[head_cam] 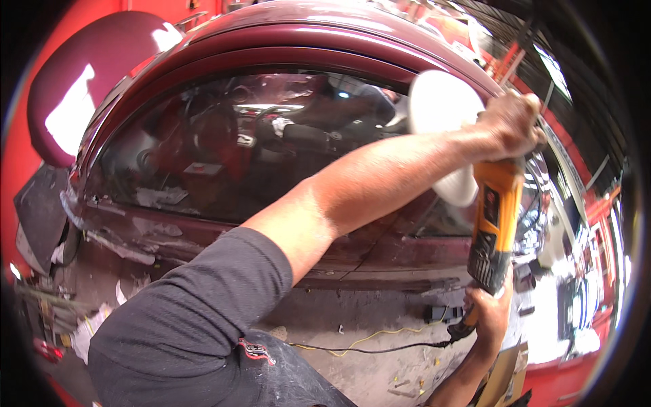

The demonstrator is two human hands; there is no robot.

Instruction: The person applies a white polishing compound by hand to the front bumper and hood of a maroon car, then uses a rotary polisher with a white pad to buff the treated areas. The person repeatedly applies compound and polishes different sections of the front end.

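Observation:
A yellow-and-black electric polisher (501, 203) is held upright in the picture, between my two hands. My left hand (511, 124) grips its head end, with the arm stretched across the side window. Lower down, my right hand (491, 308) is wrapped around the rear handle. The white polishing pad (442, 102) is against or very near the maroon car's roof pillar by the window corner; its exact contact is hidden. Behind my forearm lies the car's dark side window (203, 137), below the curved maroon roof edge (305, 38).
A black power cord (376, 351) runs from the polisher, and a yellow cord (376, 333) crosses the concrete floor. A loose maroon body panel (101, 61) stands at the left. Cardboard (501, 376) lies at lower right, near a dark box (442, 313).

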